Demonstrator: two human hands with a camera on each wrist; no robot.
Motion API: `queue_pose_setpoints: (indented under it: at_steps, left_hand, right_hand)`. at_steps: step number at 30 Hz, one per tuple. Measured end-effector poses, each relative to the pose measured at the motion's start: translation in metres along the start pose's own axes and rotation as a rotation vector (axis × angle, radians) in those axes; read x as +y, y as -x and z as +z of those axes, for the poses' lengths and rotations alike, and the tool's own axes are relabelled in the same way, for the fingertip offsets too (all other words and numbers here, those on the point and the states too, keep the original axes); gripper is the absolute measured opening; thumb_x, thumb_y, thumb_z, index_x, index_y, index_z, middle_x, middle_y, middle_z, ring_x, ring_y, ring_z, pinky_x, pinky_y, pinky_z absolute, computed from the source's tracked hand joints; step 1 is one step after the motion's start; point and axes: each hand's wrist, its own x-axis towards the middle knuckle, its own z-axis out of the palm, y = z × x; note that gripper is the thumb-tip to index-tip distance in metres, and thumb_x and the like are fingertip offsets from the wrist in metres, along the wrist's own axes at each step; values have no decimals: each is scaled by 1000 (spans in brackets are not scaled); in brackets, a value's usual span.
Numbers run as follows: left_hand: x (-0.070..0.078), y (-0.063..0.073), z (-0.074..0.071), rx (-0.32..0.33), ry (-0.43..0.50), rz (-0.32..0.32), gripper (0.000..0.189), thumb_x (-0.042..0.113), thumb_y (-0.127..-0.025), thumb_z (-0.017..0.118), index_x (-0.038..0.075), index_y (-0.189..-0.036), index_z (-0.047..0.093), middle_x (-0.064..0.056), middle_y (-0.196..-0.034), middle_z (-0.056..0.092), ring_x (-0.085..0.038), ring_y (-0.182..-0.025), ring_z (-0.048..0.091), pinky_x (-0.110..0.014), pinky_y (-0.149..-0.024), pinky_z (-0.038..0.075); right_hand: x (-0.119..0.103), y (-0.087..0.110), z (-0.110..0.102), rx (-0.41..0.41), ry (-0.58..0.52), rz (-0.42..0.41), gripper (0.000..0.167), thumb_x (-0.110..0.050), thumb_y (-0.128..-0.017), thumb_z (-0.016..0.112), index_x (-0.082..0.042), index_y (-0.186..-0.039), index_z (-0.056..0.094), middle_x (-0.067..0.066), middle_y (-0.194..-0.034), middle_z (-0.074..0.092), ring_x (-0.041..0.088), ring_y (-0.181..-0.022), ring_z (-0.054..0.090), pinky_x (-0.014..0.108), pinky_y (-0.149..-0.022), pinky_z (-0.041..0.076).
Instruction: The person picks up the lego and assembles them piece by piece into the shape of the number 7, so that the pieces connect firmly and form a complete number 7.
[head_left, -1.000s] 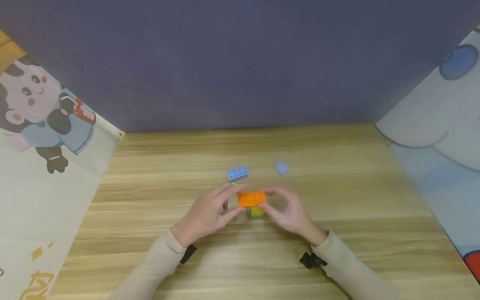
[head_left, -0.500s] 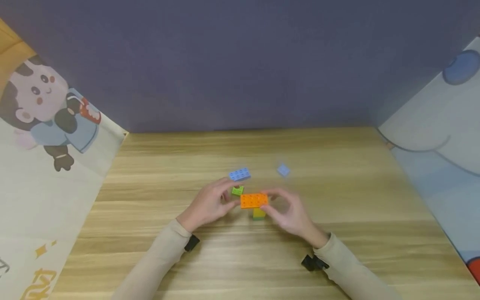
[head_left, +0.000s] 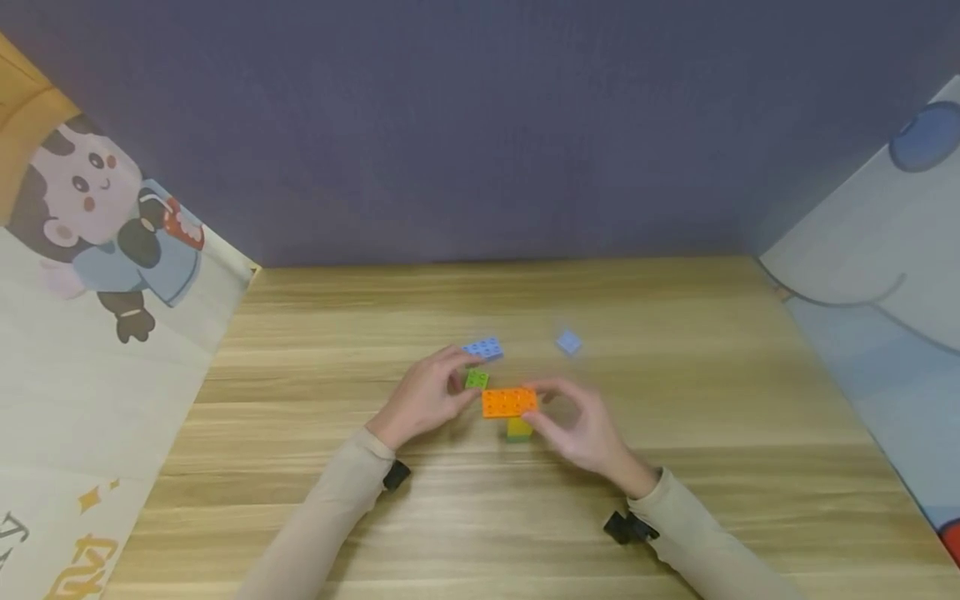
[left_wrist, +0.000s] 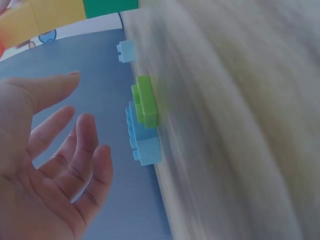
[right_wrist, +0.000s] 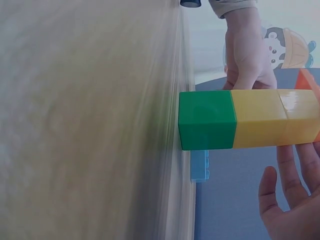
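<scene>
A tower of toy building bricks stands upright on the table: a dark green brick [right_wrist: 207, 121] at the bottom, two yellow bricks [right_wrist: 260, 119] above it, and a long orange brick [head_left: 509, 402] on top. My right hand [head_left: 587, 423] pinches the right end of the orange brick between thumb and index finger. To the left of the tower, my left hand [head_left: 426, 393] reaches over a small lime green brick [head_left: 476, 379]. In the left wrist view its thumb and fingers are spread and hold nothing, apart from the lime green brick [left_wrist: 146, 102].
Behind the lime green brick lies a long blue brick [head_left: 487, 348], partly covered by my left fingers in the head view. A small light blue brick [head_left: 568, 342] sits farther right. A dark wall [head_left: 495, 133] borders the table's [head_left: 675, 333] far edge.
My left hand has let go of the orange brick's left end and moved slightly back toward the lime green brick, which is now visible. The right hand stays at the orange brick.
</scene>
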Motion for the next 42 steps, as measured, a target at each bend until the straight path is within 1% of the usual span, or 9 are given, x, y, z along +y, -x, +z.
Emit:
queue_pose_setpoints:
  at_steps: [6, 12, 16, 23, 29, 31, 38, 42]
  left_hand:
    - [-1, -4, 2, -22, -21, -22, 47, 21, -96, 81, 15, -141, 69, -2, -121, 71, -8, -80, 58, -25, -67, 52]
    - [-2, -11, 5, -97, -13, -82, 51, 20, -95, 82, 17, -143, 67, 1, -124, 72, -9, -81, 59, -26, -68, 53]
    - [-1, -15, 7, -134, 5, -104, 52, 19, -94, 82, 17, -144, 67, 0, -126, 73, -9, -83, 61, -28, -71, 55]
    - [-5, -19, 11, -175, -7, -126, 51, 21, -94, 83, 18, -143, 68, 4, -107, 72, -11, -75, 58, -28, -66, 51]
    - [-6, -24, 13, -196, -28, -132, 50, 17, -94, 83, 17, -143, 68, 2, -103, 71, -13, -73, 56, -28, -64, 48]
    - [-5, -25, 13, -198, -46, -129, 50, 17, -95, 82, 16, -143, 69, 0, -104, 72, -14, -72, 55, -28, -63, 47]
    - [-3, -25, 12, -200, -87, -137, 47, 19, -95, 82, 13, -141, 70, -7, -125, 74, -13, -70, 55, -26, -60, 47]
    - [-3, -24, 11, -194, -103, -123, 46, 21, -95, 82, 10, -139, 71, -10, -130, 74, -12, -71, 56, -26, -60, 48]
  right_hand:
    - [2, 1, -1, -5, -15, 22, 39, 3, -81, 83, -3, -118, 74, 12, -109, 80, 15, -94, 71, 34, -86, 61]
    - [2, 1, -2, -1, -8, 8, 39, 3, -80, 83, -3, -118, 74, 11, -107, 80, 15, -92, 71, 34, -86, 61]
    - [3, 0, -3, 7, 2, -3, 40, 3, -79, 83, -2, -117, 74, 11, -105, 80, 14, -90, 70, 33, -85, 61]
    - [4, 1, -5, -5, 12, 15, 38, 2, -80, 83, -2, -117, 74, 11, -106, 80, 13, -89, 70, 32, -84, 60]
    - [4, 0, -5, -7, 21, 11, 38, 1, -80, 83, -1, -116, 74, 11, -103, 80, 14, -88, 70, 33, -83, 61]
    - [5, -1, -6, -8, 20, 11, 38, 1, -80, 83, -1, -117, 74, 11, -103, 80, 14, -87, 70, 34, -84, 61]
    - [3, -2, -6, -15, 10, 21, 37, 2, -81, 83, -1, -117, 74, 11, -105, 80, 15, -87, 70, 34, -84, 61]
    - [2, -2, -6, -21, 20, 35, 36, 0, -81, 83, -1, -116, 74, 11, -105, 80, 15, -88, 70, 33, -85, 61]
